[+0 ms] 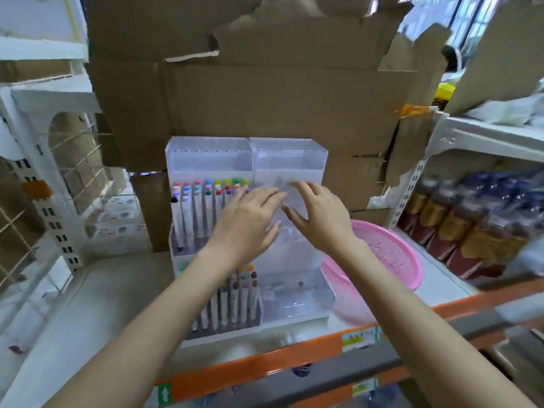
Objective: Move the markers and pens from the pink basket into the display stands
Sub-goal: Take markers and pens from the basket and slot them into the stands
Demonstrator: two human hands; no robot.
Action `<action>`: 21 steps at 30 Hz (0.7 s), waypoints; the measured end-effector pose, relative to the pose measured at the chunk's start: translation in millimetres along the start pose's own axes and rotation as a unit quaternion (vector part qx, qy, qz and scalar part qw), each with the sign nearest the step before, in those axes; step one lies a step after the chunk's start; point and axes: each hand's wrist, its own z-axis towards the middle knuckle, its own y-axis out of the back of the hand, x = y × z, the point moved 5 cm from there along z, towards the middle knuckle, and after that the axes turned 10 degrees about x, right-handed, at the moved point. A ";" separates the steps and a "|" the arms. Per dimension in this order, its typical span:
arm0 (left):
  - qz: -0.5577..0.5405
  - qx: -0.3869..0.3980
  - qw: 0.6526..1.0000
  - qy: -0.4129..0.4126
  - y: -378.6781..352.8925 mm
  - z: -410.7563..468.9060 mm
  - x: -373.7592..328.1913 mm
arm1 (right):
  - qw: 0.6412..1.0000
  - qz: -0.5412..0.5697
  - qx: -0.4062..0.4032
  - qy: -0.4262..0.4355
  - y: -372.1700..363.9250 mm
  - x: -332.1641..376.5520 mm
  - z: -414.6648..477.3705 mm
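Clear acrylic tiered display stands (282, 160) just behind the fingers (266, 199) | round pink plastic basket (394, 254) right of them | left hand (247, 225), right hand (321, 219) spread, holding nothing | white colour-capped markers (203, 201) slotted left.

Shelf (117, 290), near front edge: marker-filled display stand (209, 160), clear display stand (284, 160) behind spread left hand (250, 222) and right hand (318, 219), pink basket (391, 254) alongside.

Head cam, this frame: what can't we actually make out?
Head view only:
Pink basket: its near side sits behind the right forearm and the clear right stand; leftover pens unknowable.
Right stand's middle tier: covered by left hand and right hand; contact unclear.
Bottles: labels blurred.
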 end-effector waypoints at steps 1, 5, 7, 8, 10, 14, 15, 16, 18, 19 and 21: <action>-0.004 0.005 1.000 -0.009 -5.9 7.1 -12.3 | 1.000 -0.002 0.009 -0.007 1.1 -15.4 -7.1; -0.027 -0.010 0.998 -0.057 -34.1 37.4 -67.4 | 0.999 -0.002 0.030 -0.044 4.7 -80.7 -39.8; -0.043 0.001 0.996 -0.081 -51.6 52.3 -95.1 | 0.997 -0.004 0.052 -0.064 0.8 -112.6 -56.0; -0.050 0.010 0.995 -0.089 -61.0 58.7 -108.0 | 0.995 0.000 0.065 -0.071 -2.7 -127.7 -63.3; -0.070 0.030 0.992 -0.100 -80.7 68.2 -132.0 | 0.992 0.015 0.089 -0.088 -10.6 -156.0 -76.9; -0.111 0.089 0.985 -0.093 -128.8 81.2 -164.5 | 0.981 0.030 0.141 -0.127 -27.9 -204.4 -97.4; -0.115 0.108 0.984 -0.083 -140.1 85.1 -168.0 | 0.979 0.032 0.154 -0.131 -32.5 -213.3 -99.5; -0.123 0.128 0.982 -0.069 -150.2 89.5 -170.2 | 0.977 0.035 0.164 -0.132 -37.7 -221.1 -100.2; -0.134 0.156 0.978 -0.038 -167.6 98.0 -172.0 | 0.973 0.042 0.187 -0.127 -49.3 -232.2 -98.0; -0.129 0.173 0.976 -0.021 -176.2 100.7 -172.0 | 0.971 0.047 0.200 -0.123 -55.5 -235.9 -95.9; -0.112 0.214 0.970 0.012 -193.2 104.8 -170.6 | 0.967 0.054 0.220 -0.116 -66.8 -241.4 -90.2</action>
